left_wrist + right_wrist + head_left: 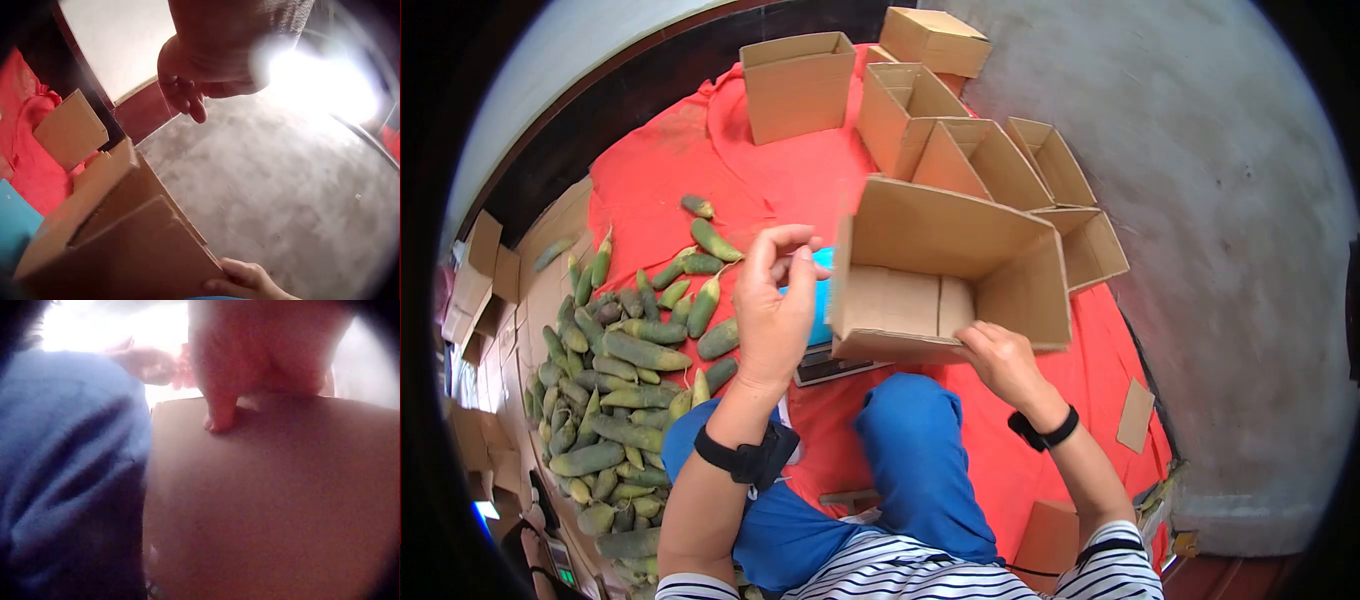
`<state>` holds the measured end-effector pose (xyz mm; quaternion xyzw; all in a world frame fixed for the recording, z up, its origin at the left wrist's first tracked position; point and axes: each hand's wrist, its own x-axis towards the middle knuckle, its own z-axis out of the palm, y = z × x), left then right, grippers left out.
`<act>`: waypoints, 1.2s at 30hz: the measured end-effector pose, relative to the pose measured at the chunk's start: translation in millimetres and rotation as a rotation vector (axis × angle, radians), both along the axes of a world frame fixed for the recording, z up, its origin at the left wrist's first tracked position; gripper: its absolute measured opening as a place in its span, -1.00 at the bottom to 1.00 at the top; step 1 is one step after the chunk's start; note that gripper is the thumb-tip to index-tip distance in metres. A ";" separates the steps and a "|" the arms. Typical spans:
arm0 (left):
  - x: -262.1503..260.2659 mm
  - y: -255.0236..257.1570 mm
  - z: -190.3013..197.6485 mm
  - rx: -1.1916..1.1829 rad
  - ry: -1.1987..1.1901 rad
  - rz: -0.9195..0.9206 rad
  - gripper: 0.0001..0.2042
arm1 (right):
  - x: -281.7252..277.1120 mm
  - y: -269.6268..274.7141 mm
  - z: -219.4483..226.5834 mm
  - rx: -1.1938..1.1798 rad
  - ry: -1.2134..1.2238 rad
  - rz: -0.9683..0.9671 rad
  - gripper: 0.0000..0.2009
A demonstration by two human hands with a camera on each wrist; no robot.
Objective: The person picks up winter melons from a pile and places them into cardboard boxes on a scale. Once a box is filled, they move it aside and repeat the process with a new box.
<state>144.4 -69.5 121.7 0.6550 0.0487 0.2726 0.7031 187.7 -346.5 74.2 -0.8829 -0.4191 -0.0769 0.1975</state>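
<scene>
The open brown cardboard box (pixel 953 272) lies tipped on the red cloth (pixel 780 170). The right hand (pixel 1000 360) grips its near edge. The left hand (pixel 772 310) hovers beside it, fingers curled, holding nothing. Best keep the box steady with both hands.

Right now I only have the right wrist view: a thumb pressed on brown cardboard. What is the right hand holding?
Observer: The right hand grips the near edge of a cardboard box that is tipped with its opening toward the person.
Operator: Anything in it?
Observer: No, it is empty.
Operator: And the left hand?
Observer: The left hand is raised beside the box's left wall with its fingers curled. I cannot tell whether it holds anything.
</scene>
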 end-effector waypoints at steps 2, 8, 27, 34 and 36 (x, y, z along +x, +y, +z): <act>-2.2 2.4 -0.6 0.053 0.049 -0.024 -0.85 | 20.0 33.6 -9.8 -0.023 0.003 0.081 -0.87; 0.5 -1.8 -11.0 0.269 0.191 -0.119 -0.89 | 52.9 108.5 -28.5 -0.043 0.019 0.248 -0.86; 8.4 5.4 -28.4 0.403 0.181 -0.163 -0.85 | -90.6 120.4 126.2 -0.142 -0.029 0.565 -0.69; 18.6 1.6 -47.0 0.363 0.100 -0.034 -0.84 | -28.1 116.1 96.0 -0.196 0.030 0.274 -0.77; 20.9 -0.7 -48.0 0.426 0.044 0.055 -0.84 | -6.7 107.8 82.1 -0.316 0.020 0.170 -0.77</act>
